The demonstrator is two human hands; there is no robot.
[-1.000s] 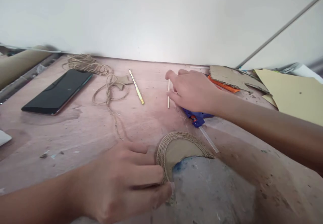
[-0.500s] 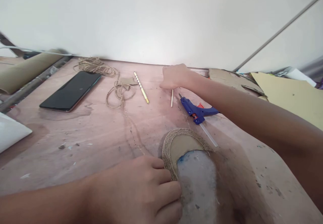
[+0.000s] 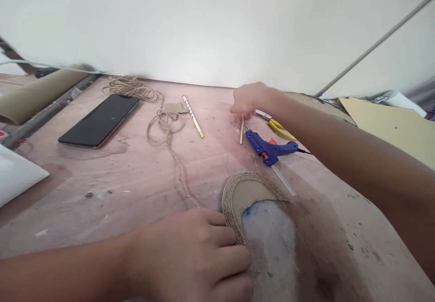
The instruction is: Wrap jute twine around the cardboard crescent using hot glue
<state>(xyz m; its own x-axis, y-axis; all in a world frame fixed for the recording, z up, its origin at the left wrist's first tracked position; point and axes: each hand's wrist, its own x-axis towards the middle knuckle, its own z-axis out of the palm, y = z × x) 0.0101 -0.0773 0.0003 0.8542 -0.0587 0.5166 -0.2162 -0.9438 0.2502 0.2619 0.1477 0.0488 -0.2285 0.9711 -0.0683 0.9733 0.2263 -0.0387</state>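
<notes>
My left hand [image 3: 200, 256] lies at the bottom, its fingers curled over the left rim of a rounded cardboard piece [image 3: 251, 191] edged with coiled jute twine. The lower part of that piece is hidden by the hand and the frame edge. Far across the table, my right hand [image 3: 248, 99] is closed at the upper end of a thin wooden stick [image 3: 241, 132]; its fingertips are mostly hidden. A blue glue gun [image 3: 268, 148] with a clear glue stick lies just below that hand. Yellow-handled pliers [image 3: 277, 127] show partly from under the right forearm.
Loose twine [image 3: 166, 125] trails toward my left hand from beside a twine bundle [image 3: 131, 88]. A phone [image 3: 100, 120], a patterned pencil [image 3: 193, 118] and a cardboard scrap [image 3: 175, 108] lie left of centre. A cardboard tube [image 3: 41, 93] is at left; yellow sheet [image 3: 390, 125] at right.
My right hand has shifted right, and the wooden stick has moved right with it, closer to the glue gun's nozzle. The pliers have come into sight. My left hand stays on the cardboard piece.
</notes>
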